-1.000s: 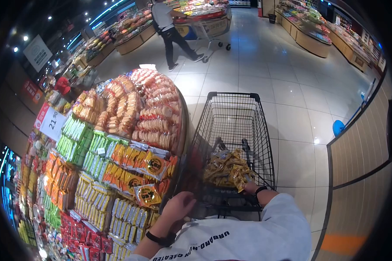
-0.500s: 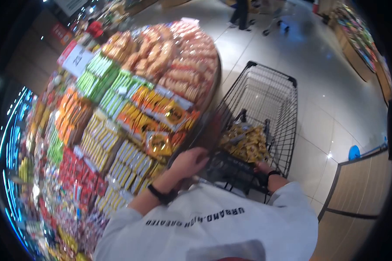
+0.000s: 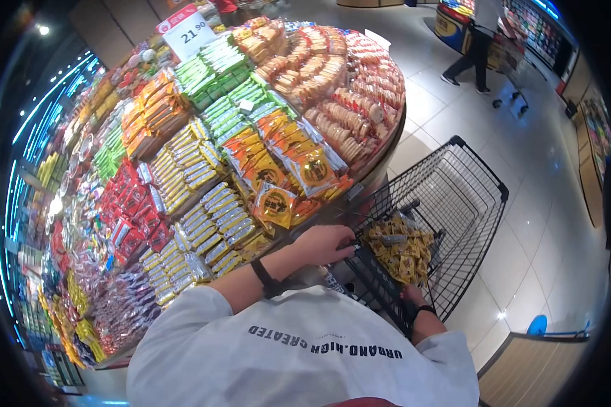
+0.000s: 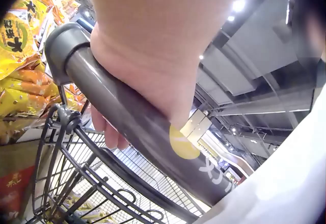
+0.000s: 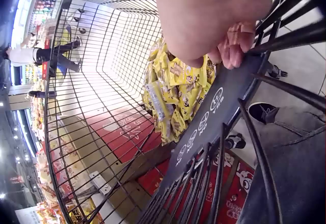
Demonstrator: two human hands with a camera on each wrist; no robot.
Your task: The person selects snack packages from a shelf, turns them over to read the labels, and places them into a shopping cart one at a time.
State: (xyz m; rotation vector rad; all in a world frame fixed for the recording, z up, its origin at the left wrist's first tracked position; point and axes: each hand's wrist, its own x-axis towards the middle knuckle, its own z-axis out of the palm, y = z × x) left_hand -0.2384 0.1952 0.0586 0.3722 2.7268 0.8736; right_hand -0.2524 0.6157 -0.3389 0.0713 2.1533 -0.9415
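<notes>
My left hand holds the end of the shopping cart's dark handle, its palm over the bar and its fingertips showing below it in the left wrist view. On the cart's far side from the display, my right hand has its fingers curled at the edge of the black panel, which bears white icons. Yellow snack packets lie in a heap inside the wire basket, just beyond that panel. The right fingertips sit right by the panel, with packets behind them in the right wrist view.
A rounded display stands at left, stacked with orange packets, red packets, green packets and round biscuits. A price sign rises behind. Another person is with a cart at upper right. A wooden panel stands at lower right.
The view has swung left, so the display fills more of it. My left hand has moved from beside the display onto the cart handle. The right hand stays near the packets.
</notes>
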